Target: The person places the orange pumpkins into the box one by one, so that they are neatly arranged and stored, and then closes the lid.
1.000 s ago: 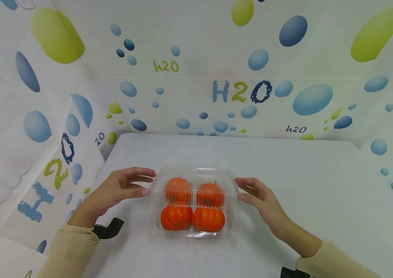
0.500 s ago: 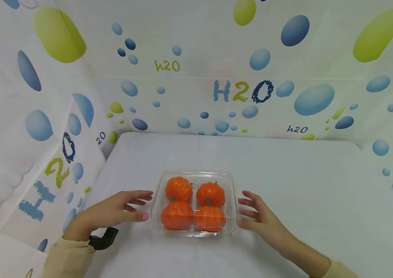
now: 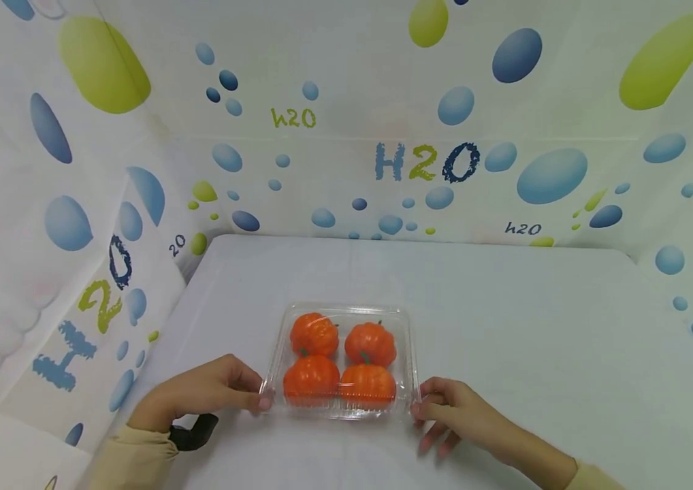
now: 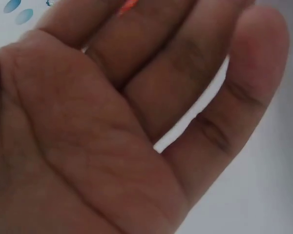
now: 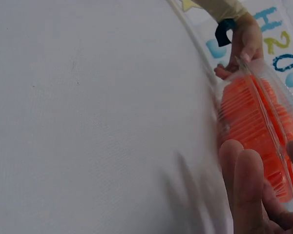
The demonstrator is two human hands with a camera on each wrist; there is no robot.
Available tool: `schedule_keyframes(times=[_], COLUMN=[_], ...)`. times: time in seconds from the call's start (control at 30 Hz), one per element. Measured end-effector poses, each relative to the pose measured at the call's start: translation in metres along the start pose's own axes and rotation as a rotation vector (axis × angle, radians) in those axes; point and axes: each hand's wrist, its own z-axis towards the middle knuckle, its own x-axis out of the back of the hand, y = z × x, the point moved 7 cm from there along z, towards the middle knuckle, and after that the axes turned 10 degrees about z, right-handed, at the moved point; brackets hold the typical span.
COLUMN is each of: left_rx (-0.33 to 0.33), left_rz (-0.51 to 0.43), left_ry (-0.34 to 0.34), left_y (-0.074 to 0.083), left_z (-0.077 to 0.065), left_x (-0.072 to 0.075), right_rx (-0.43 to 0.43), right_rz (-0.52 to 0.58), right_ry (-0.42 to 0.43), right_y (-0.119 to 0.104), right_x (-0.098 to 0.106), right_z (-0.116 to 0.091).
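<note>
A clear plastic clamshell container (image 3: 346,309) with its lid lowered sits on the white table in the head view. Inside it are several small orange pumpkins (image 3: 314,333) with green stems. My left hand (image 3: 214,391) pinches the near left corner of the container between thumb and fingers. At the near right corner, my right hand (image 3: 459,415) grips the rim with thumb and index finger, its other fingers hanging below. The right wrist view shows the container (image 5: 259,112) from the side, between both hands. Mostly palm fills the left wrist view.
The table (image 3: 506,327) is covered in white cloth. Behind it and at the left hang white sheets (image 3: 346,88) printed with blue and green drops and H2O lettering. A black strap (image 3: 193,433) sticks out from the left wrist.
The raised lid has come down over the pumpkins. Both hands have left the lid's sides, moved toward the near edge, and now pinch the container's near corners.
</note>
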Motion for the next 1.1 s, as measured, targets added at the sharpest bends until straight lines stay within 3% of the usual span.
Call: schedule_keyframes(times=[0.2, 0.5, 1.1], left_rx=[-0.023, -0.055, -0.042], left_rz=[-0.123, -0.275, -0.260], left_ry=[-0.036, -0.069, -0.008], left_y=[-0.005, -0.008, -0.009], left_z=[0.000, 0.002, 0.004], left_x=[-0.008, -0.016, -0.015], right_rx=[-0.002, 0.090, 0.135], right_rz=[0.025, 0.014, 0.039], right_ry=[-0.099, -0.091, -0.019], right_y=[0.005, 0.005, 0.008], right_x=[-0.009, -0.013, -0.016], right_z=[-0.002, -0.003, 0.000])
